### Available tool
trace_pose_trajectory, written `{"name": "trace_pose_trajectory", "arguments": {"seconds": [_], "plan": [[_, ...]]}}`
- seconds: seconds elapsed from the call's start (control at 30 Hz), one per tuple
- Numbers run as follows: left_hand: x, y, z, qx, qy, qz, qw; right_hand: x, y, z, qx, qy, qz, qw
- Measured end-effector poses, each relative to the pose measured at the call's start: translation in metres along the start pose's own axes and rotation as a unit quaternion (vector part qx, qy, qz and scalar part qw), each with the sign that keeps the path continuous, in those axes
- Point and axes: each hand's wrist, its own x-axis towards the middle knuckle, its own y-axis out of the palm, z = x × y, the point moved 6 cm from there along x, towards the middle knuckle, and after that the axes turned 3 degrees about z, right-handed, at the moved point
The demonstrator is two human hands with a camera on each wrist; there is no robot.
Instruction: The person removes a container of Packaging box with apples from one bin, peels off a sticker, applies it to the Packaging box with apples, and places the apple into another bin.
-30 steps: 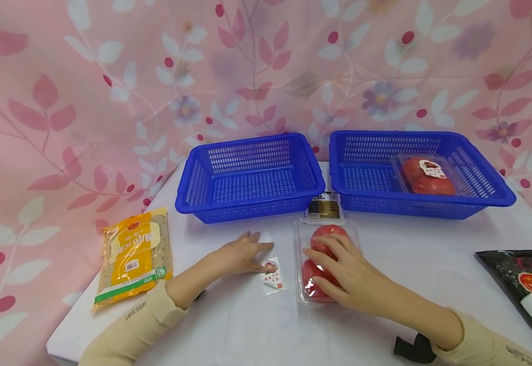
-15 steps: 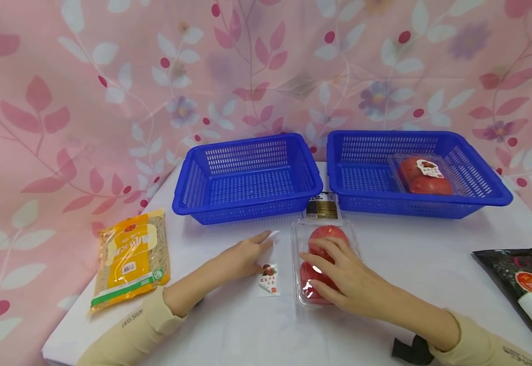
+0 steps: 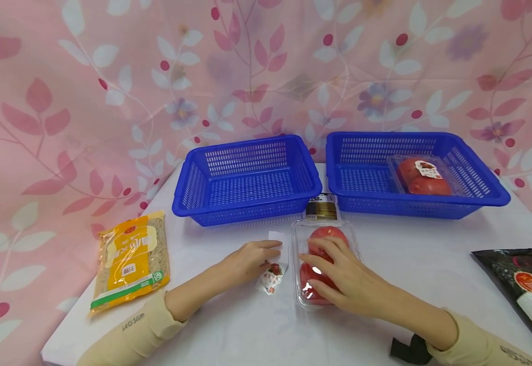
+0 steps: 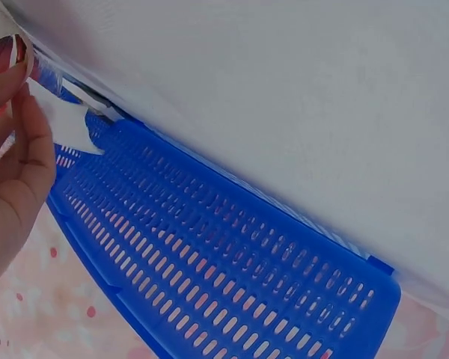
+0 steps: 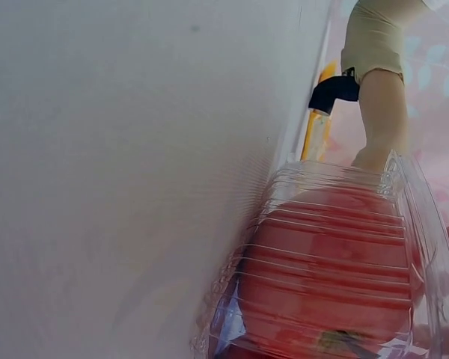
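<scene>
My left hand (image 3: 251, 260) pinches a clear sticker strip (image 3: 273, 277) with a red fruit picture and printed characters, left of the box. In the left wrist view, the thumb and fingers meet on it and a white piece (image 4: 69, 123) sticks out past them. My right hand (image 3: 357, 282) rests on the lid of a clear plastic box (image 3: 296, 284), its fingers spread. Through the lid show red round fruits (image 3: 329, 233); the right wrist view has the box's ribbed side (image 5: 322, 254) up close.
Two blue baskets (image 3: 247, 209) stand at the back; the right basket (image 3: 403, 206) holds a labelled box of red fruits (image 3: 426, 178). A gold-and-black pack (image 3: 321, 208) lies behind the near box. A yellow bag (image 3: 130, 256) lies left, a black bag (image 3: 528, 287) right.
The left hand has drawn its fingers in and the strip now looks bent and lifted, shifted slightly right. The right hand stays on the box.
</scene>
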Motion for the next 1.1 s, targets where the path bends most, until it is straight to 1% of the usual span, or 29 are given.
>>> {"name": "trace_pose_trajectory", "arguments": {"seconds": [0.03, 0.1, 0.23, 0.33, 0.5, 0.6, 0.67, 0.73, 0.87, 0.97, 1.1], "plan": [[0.000, -0.001, -0.001, -0.003, 0.007, -0.005, 1.0000, 0.000, 0.000, 0.000, 0.002, 0.002, 0.002, 1.0000], [-0.001, -0.003, -0.002, -0.020, 0.010, -0.014, 0.9996, 0.000, -0.001, 0.000, 0.004, 0.003, 0.003, 1.0000], [-0.003, -0.008, 0.000, -0.078, -0.007, -0.014, 0.9968, 0.000, -0.002, 0.001, 0.009, -0.005, -0.006, 0.9999], [-0.004, -0.014, 0.000, -0.115, -0.011, -0.021, 0.9931, 0.001, -0.003, 0.001, 0.012, -0.013, -0.015, 0.9997], [-0.004, -0.026, -0.002, -0.139, 0.013, -0.070, 0.9878, 0.004, -0.007, 0.003, 0.020, -0.024, -0.031, 0.9990], [-0.005, -0.032, -0.005, -0.152, 0.014, -0.090, 0.9843, 0.007, -0.009, 0.004, 0.023, -0.030, -0.043, 0.9983], [-0.006, -0.036, -0.007, -0.160, 0.006, -0.098, 0.9823, 0.009, -0.010, 0.005, 0.024, -0.031, -0.049, 0.9980], [-0.008, -0.041, -0.010, -0.167, -0.006, -0.106, 0.9801, 0.011, -0.012, 0.005, 0.029, -0.024, -0.049, 0.9981], [-0.010, -0.055, -0.018, -0.193, -0.023, -0.127, 0.9727, 0.016, -0.015, 0.005, 0.045, 0.004, -0.046, 0.9979], [-0.011, -0.064, -0.025, -0.214, -0.019, -0.140, 0.9666, 0.019, -0.021, 0.006, 0.054, 0.012, -0.061, 0.9966], [-0.011, -0.074, -0.038, -0.231, 0.004, -0.157, 0.9602, 0.022, -0.029, 0.009, 0.056, 0.010, -0.092, 0.9941]]}}
